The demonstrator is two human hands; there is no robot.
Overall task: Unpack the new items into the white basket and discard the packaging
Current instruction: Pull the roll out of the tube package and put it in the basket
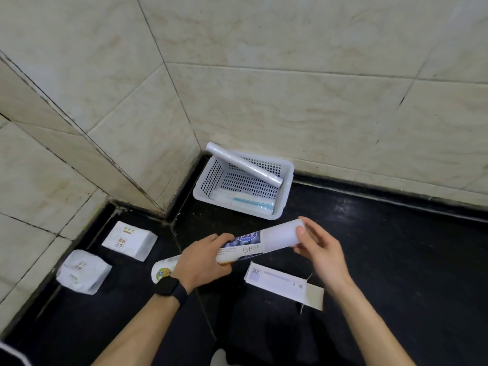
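Note:
I hold a long white roll [280,237] with a printed paper label [241,248] wrapped around its left half, level above the black counter. My left hand [203,262] grips the labelled end. My right hand [320,249] pinches the bare white end with thumb and fingers. The white perforated basket [286,191] stands in the corner behind, holding a clear-wrapped roll [243,163] leaning on its rim and a flat blue-and-white pack [252,203].
An opened white carton [282,283] lies flat on the counter below my right hand. Two white bags [129,240] [83,270] sit at the left by the tiled wall. A round printed lid or cup end [163,269] shows behind my left wrist.

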